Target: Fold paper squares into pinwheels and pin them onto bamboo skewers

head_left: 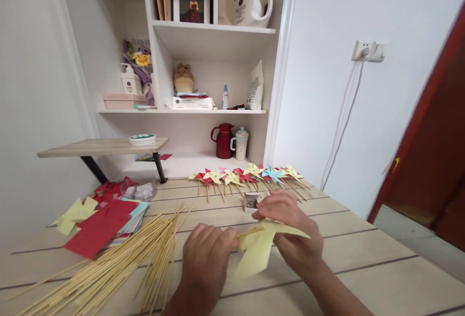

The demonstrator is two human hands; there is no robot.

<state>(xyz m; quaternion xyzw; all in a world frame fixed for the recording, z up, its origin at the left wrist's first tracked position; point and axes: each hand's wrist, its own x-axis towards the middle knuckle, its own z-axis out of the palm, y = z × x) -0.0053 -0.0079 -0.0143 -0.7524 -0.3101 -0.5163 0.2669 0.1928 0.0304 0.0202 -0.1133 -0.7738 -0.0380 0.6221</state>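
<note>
My left hand (207, 258) is wrapped around a thin stick (250, 232), its tip at the pale yellow paper pinwheel (257, 255) that my right hand (300, 231) pinches, above the near middle of the tabletop (366, 246). Just beyond sits a small open box (250, 208); farther off lies a row of colourful pinwheels (253, 170). Left of me are loose sticks (127, 267) and red paper (100, 226).

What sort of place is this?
Likely a home craft corner: loose sticks and paper pinwheels lie on the table, and white shelving behind holds a red jug and a framed picture.
</note>
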